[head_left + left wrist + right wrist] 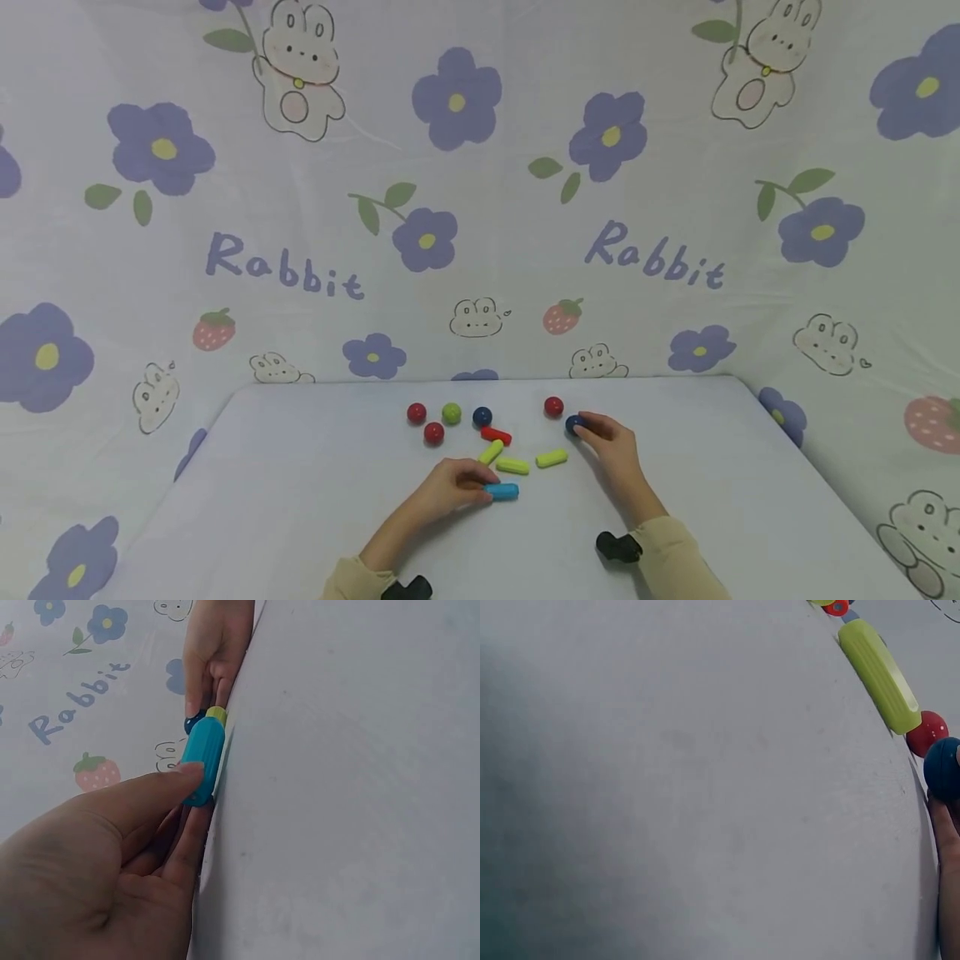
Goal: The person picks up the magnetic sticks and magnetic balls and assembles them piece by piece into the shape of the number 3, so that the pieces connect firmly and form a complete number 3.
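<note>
My left hand (450, 486) pinches a light blue ribbed cylinder (502, 492) by its left end, thumb on one side and fingers on the other, as the left wrist view also shows. Farther back on the right, my right hand (613, 446) holds a dark blue ball (574, 424) between thumb and fingers. That ball (943, 769) shows at the right edge of the right wrist view, with most of the hand out of frame. Just behind it sits a red ball (553, 407). A yellow-green cylinder (552, 458) lies between the two hands.
On the white table (300, 467) lie two more yellow-green cylinders, one (513, 467) close behind the blue one, and a red cylinder (496, 436). Farther left are a second dark blue ball (482, 417), a green ball (452, 413) and two red balls (433, 433). A patterned cloth hangs behind.
</note>
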A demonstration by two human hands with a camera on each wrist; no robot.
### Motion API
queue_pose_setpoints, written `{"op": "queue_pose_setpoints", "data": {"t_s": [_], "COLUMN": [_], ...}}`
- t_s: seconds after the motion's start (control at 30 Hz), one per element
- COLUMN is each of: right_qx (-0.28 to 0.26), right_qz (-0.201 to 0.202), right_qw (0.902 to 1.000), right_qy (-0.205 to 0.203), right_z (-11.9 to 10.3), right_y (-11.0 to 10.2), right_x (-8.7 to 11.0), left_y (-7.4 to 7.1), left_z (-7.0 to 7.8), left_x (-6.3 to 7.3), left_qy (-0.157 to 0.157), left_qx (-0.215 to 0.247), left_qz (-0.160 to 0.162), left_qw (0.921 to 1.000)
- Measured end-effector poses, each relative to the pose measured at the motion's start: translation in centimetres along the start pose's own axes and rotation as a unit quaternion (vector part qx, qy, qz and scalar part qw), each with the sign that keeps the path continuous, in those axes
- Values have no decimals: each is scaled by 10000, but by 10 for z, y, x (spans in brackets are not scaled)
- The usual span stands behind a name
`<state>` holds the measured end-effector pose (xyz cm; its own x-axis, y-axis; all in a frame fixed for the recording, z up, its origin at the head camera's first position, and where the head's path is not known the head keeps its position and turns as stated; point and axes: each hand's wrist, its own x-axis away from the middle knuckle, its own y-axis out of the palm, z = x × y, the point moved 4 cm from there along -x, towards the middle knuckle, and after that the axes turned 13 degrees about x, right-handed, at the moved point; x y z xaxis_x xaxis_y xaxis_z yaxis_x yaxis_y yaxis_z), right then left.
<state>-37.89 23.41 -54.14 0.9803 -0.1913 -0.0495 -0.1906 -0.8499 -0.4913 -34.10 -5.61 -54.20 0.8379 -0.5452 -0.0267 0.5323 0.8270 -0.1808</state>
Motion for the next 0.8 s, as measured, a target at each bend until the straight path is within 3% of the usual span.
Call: {"op": "queue_pose_setpoints", "data": {"t_s": [0.33, 0.6, 0.8], "right_qx": [185, 14, -232], "right_qz": [36, -33, -200], "right_qw": [9998, 10000, 9995], "right_qy": [-115, 57, -54], "right_z": [1, 5, 5], "right_y": [-4, -7, -5], "right_x": [11, 21, 28], "left_y": [-1, 0, -1], "left_z": [-2, 2, 1], "left_x": [2, 5, 6], "left_qy": [-50, 33, 7], "left_qx": [195, 316, 343], "left_qz": [-50, -61, -60], "left_qw": [9998, 9995, 9994]}}
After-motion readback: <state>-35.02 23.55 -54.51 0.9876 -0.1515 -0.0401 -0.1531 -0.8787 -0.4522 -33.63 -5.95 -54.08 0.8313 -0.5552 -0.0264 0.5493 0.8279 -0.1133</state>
